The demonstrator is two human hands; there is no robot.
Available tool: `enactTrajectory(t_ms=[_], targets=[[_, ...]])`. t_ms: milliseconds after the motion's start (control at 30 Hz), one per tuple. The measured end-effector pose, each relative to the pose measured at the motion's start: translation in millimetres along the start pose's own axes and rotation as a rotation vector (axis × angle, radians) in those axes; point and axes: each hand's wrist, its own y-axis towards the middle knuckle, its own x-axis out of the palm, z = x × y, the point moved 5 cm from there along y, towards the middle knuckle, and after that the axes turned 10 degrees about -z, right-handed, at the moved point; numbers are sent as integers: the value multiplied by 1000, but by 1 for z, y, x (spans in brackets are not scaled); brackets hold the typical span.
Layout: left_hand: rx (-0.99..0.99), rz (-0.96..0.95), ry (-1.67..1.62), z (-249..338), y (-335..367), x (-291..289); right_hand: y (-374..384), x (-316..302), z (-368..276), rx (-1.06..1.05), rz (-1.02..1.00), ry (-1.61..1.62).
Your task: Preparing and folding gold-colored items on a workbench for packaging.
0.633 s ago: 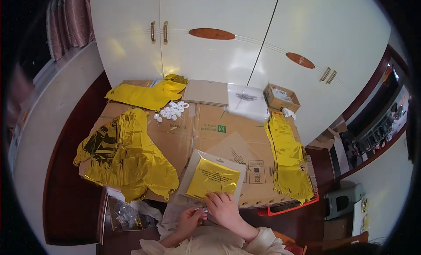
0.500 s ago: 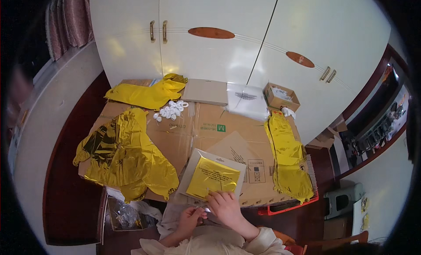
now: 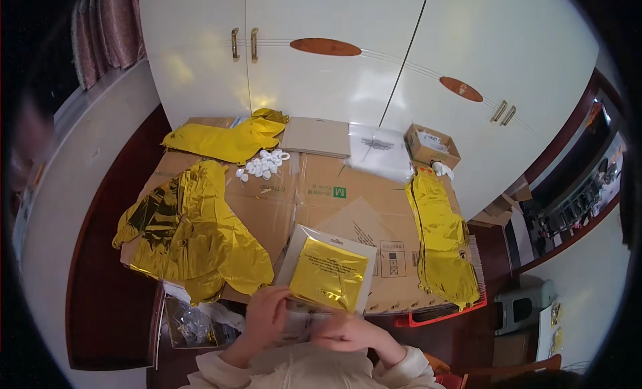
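Note:
A clear plastic packet (image 3: 364, 272) with a grey card and a folded gold foil balloon (image 3: 328, 272) inside lies tilted at the table's near edge. My left hand (image 3: 265, 317) is at its lower left corner, blurred by motion, with its fingertips close to the packet. Below the packet's near edge is my right hand (image 3: 344, 331), its fingers curled in. What lies between those fingers is hidden. Thin clear plastic shows faintly between the two hands.
Flat gold foil balloons lie at the left (image 3: 194, 235), back left (image 3: 221, 138) and right (image 3: 438, 242) of the cardboard-covered table. Behind are white rings (image 3: 264, 163), grey cards (image 3: 317, 136), clear bags (image 3: 380, 151) and a small box (image 3: 431, 145). Below left stands an open box (image 3: 190, 325).
My left hand has moved up and left to the packet's lower left corner, away from my right hand. My right hand has dropped a little, off the packet's face. The packet has barely shifted.

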Motion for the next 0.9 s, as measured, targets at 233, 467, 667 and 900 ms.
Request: enactTrajectory(t_ms=[233, 467, 667, 900], targets=[[96, -167, 190, 0, 13, -10, -15, -26, -1, 272, 445, -560], [405, -732, -21, 26, 31, 28, -17, -26, 47, 522, 448, -576], [164, -763, -537, 14, 25, 10, -14, -27, 28, 491, 358, -629], [234, -412, 92, -7, 78, -37, -17, -26, 25, 449, 274, -830]])
